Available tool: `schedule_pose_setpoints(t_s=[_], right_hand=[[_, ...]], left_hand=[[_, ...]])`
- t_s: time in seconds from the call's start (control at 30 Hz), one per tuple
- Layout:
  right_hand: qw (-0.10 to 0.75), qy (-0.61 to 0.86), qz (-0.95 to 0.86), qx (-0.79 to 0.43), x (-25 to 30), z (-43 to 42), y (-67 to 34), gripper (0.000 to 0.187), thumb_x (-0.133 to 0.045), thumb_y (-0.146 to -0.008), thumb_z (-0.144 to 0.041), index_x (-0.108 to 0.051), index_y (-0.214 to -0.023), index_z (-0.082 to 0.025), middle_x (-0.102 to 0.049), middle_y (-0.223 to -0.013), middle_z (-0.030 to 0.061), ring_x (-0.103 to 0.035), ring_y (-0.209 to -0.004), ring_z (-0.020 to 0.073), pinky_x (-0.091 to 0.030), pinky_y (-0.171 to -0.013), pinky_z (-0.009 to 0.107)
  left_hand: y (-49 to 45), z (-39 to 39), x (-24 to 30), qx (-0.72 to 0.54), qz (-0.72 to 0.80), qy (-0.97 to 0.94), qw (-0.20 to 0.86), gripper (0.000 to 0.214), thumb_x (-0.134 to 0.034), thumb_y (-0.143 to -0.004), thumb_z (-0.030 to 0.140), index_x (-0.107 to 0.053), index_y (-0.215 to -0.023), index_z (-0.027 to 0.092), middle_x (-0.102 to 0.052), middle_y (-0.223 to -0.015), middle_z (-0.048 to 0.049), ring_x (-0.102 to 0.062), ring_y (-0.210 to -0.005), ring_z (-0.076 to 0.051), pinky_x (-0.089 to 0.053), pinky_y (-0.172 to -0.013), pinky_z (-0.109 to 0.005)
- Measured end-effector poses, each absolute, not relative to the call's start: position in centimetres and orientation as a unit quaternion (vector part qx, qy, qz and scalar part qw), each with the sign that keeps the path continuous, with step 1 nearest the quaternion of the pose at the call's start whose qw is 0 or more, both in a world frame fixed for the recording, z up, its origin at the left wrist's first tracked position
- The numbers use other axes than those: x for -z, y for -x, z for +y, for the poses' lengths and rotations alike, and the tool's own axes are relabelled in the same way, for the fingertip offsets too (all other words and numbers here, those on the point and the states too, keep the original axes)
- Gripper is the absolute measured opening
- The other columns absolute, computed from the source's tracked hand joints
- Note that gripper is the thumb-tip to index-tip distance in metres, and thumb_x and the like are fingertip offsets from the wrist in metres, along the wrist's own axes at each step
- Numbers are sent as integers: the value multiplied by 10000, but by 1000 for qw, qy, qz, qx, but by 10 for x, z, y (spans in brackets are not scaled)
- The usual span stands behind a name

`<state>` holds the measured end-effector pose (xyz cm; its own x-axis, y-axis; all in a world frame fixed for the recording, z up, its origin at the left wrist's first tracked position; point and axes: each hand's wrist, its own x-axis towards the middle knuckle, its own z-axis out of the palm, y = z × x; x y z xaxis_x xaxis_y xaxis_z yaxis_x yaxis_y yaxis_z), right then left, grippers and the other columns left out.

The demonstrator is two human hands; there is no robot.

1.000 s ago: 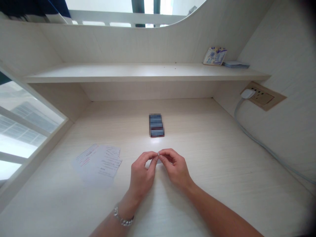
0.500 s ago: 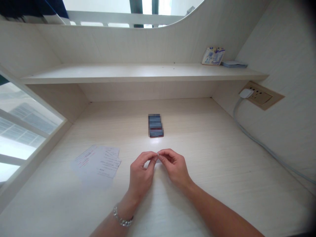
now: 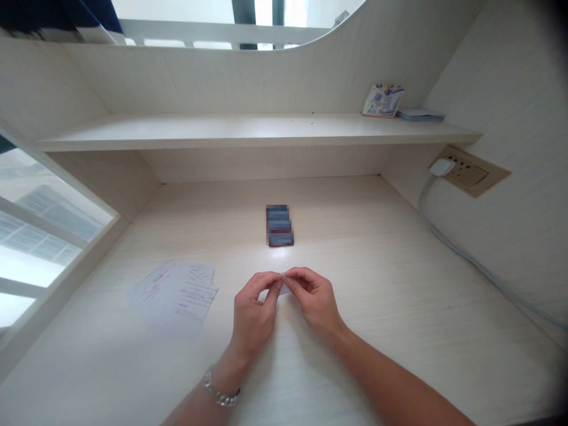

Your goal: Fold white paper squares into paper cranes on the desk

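My left hand [image 3: 255, 307] and my right hand [image 3: 313, 299] meet fingertip to fingertip above the middle of the desk. Thumb and forefinger of each are pinched together on a small piece of white paper [image 3: 284, 289]. Most of it is hidden by the fingers; only a pale bit shows between and below them. Just beyond the hands lies a small, flat, dark blue rectangle [image 3: 279, 226], too pixelated to identify. Left of my left hand, several loose sheets of paper [image 3: 177, 296] with printed lines and red marks overlap on the desk.
A shelf [image 3: 213, 127] crosses the back above the desk [image 3: 399, 331], with a colourful packet [image 3: 383, 100] and a flat stack [image 3: 420, 115] at its right. A white plug sits in the wall socket [image 3: 474, 171]; its grey cable [image 3: 470, 260] runs down the right side.
Almost nothing differs. Both hands keep the same pinch at the same spot, and the view has shifted very slightly.
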<state>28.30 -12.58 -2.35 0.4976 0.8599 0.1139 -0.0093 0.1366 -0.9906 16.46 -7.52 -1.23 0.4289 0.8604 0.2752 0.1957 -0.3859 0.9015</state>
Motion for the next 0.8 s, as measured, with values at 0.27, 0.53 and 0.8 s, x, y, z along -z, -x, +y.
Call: schedule_pose_setpoints(t_s=[0.27, 0.53, 0.8], right_hand=[[650, 559, -387, -340, 23, -127, -283, 166, -605, -775, -274, -693, -894, -197, -660, -927, 57, -622, -878, 187, -502, -798, 313], [626, 580, -383, -354, 21, -128, -290, 187, -648, -737, -273, -703, -893, -186, -658, -898, 67, -630, -832, 195, -516, -733, 311], [596, 594, -399, -365, 23, -126, -297, 152, -672, -714, -267, -728, -840, -202, -655, -808, 51, -619, -779, 186, -489, -687, 295]], left_hand=[[-167, -76, 12, -398, 379, -690, 472, 243, -577, -794, 234, -594, -1035, 203, -671, -937, -52, -641, -863, -180, -528, -749, -297], [-167, -77, 9, -376, 388, -693, 476, 255, -573, -797, 242, -561, -1049, 206, -670, -893, -46, -644, -842, -175, -528, -694, -279], [-166, -76, 13, -349, 386, -711, 473, 200, -555, -813, 236, -561, -1011, 214, -668, -898, -26, -637, -843, -157, -518, -706, -265]])
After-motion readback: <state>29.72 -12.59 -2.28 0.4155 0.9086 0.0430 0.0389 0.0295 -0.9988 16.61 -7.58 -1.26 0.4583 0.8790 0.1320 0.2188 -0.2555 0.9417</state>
